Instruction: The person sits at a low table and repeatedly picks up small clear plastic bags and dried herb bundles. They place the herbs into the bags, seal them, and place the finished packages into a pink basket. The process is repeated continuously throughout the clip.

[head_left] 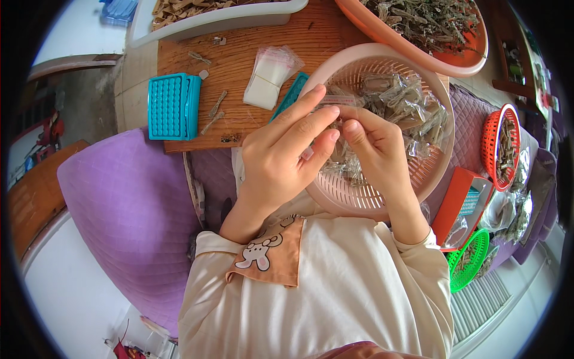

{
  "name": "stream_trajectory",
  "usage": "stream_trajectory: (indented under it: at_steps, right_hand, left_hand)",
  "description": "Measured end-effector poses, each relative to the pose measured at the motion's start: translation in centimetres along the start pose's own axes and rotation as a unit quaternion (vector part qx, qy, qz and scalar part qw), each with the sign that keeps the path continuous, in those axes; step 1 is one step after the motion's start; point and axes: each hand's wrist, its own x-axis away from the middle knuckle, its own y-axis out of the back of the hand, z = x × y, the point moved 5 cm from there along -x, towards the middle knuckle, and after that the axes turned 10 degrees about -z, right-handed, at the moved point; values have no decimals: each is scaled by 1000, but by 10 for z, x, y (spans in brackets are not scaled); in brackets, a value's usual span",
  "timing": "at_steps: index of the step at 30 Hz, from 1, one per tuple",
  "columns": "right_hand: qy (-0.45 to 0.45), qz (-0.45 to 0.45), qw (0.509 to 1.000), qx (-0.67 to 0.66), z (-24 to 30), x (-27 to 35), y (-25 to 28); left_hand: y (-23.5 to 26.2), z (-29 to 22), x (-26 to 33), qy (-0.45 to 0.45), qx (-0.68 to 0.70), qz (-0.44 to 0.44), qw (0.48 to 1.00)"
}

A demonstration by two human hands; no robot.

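Over the near left side of a pink slotted basket (443, 161), my two hands meet at a small clear zip bag (342, 100) with a reddish strip along its top. My right hand (379, 143) has thumb and fingers pinched at the bag's edge. The long fingers of my left hand (287, 143) reach to the same bag, thumb bent in below them. A small whitish piece (307, 154) shows by the left thumb; its kind is unclear. My fingers hide most of the bag. Filled clear bags (412, 113) of dried plant pieces lie heaped in the basket.
On the wooden table (233, 60) lie a stack of empty zip bags (269, 78), teal ridged trays (173, 106) and loose dried stems (215, 113). An orange basin (382, 30) and a white tub (239, 18) stand behind. At right are red (491, 143) and green (469, 260) baskets.
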Motion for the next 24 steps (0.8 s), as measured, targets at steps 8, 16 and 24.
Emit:
stream_trajectory:
  at_steps: [8, 16, 24]
  right_hand:
    - [215, -23, 948, 233, 23, 4, -5]
    - [306, 34, 873, 378, 31, 12, -12]
    - [112, -49, 991, 55, 22, 7, 15]
  left_hand:
    - [-9, 0, 1, -45, -74, 18, 996]
    - [-4, 26, 3, 109, -22, 25, 993]
    - [20, 66, 7, 402, 495, -132, 759]
